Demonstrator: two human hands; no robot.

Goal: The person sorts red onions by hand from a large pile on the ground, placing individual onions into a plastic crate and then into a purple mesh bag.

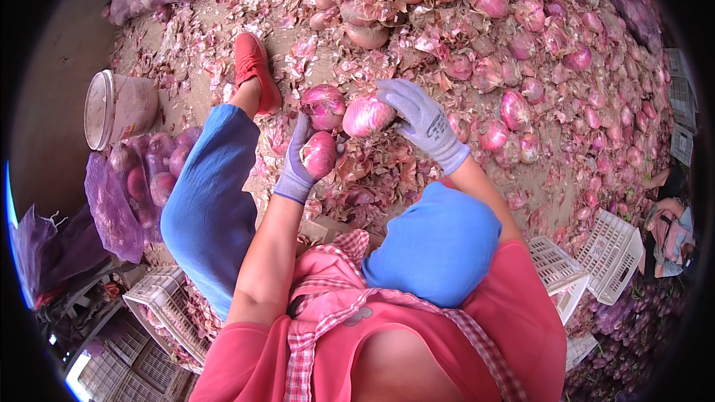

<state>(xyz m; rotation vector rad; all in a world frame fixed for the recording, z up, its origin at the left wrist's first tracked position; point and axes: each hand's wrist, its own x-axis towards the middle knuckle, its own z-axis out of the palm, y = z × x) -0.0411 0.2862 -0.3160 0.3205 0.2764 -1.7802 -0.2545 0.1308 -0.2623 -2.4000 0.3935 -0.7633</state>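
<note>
Both of my hands wear light purple-grey work gloves. In my left hand [298,164] a smooth red onion [319,154] rests against the palm, with a fingertip showing at its far side. A darker red onion [323,107] with ragged skin sits just beyond, beside my left thumb; whether the fingers beneath support it cannot be told. My right hand [416,117] has its fingers over the top and right side of a larger, pale-streaked onion [368,116]. That onion is close beside the darker one. Loose dry onion skins [385,173] lie below the hands.
A large heap of onions [491,3] spreads ahead and to the right. At left are a lidded white bucket [131,106] and a purple mesh bag of onions [148,178]. Plastic crates [165,304] [609,257] flank me. Another person [670,223] is at far right.
</note>
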